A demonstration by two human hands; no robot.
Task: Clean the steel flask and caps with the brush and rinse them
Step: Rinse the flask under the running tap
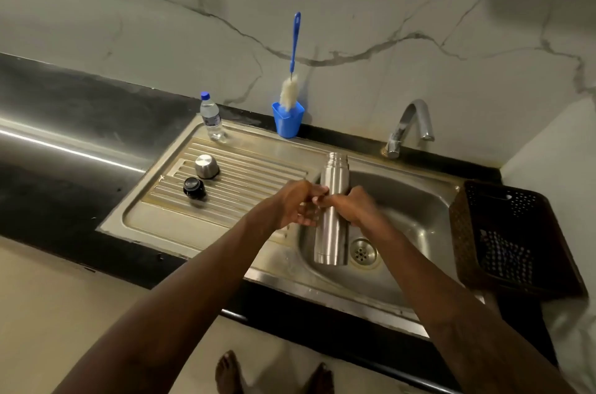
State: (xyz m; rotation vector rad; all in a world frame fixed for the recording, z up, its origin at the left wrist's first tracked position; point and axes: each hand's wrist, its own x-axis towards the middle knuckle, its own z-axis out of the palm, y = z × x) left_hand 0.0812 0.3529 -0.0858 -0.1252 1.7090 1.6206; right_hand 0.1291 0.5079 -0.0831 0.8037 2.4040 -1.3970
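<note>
The steel flask (333, 180) stands upright and uncapped over the sink basin (416, 200). My right hand (356, 205) grips its middle from the right. My left hand (295, 205) is at the flask's left side, fingers curled against it. On the ribbed drainboard (245, 174) sit a steel cap (206, 166) and a black inner cap (194, 188). The bottle brush (292, 77), blue handle and white bristles, stands in a blue cup (288, 121) at the wall.
A small plastic water bottle (211, 117) stands at the back of the drainboard. The tap (409, 127) curves over the basin; I see no water running. A dark perforated basket (506, 235) sits on the counter right of the sink. The drain (363, 251) lies beside the flask's base.
</note>
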